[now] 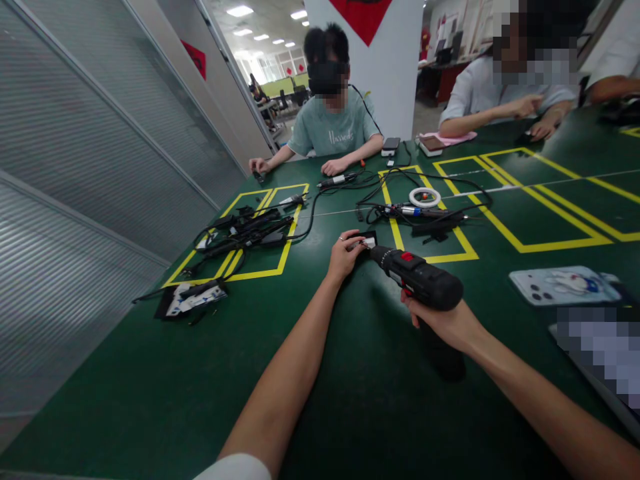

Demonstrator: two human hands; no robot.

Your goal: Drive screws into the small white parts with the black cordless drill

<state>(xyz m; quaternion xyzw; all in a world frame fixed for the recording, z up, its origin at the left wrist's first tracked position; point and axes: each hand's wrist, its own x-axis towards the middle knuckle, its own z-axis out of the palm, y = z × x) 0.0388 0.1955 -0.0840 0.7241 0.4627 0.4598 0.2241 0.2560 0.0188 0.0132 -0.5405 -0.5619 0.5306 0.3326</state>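
My right hand [445,320] is wrapped round the grip of a black cordless drill [423,277] with red details. The drill lies level and its chuck points left, at a small flat black part [370,235] with a whitish piece on it. On that part rest the pinched fingers of my left hand [344,257], which wears a ring. The drill's tip meets the part close to these fingertips; whether a screw is there is too small to tell. The drill's battery end hangs in shadow below my right hand.
Tangled black cables and tools [250,230] lie at left, beside a black-and-white packet [193,298]. A soldering iron [415,211] and a white tape roll [425,197] lie beyond the drill. A phone [565,285] is at right. People sit across the green table [210,400].
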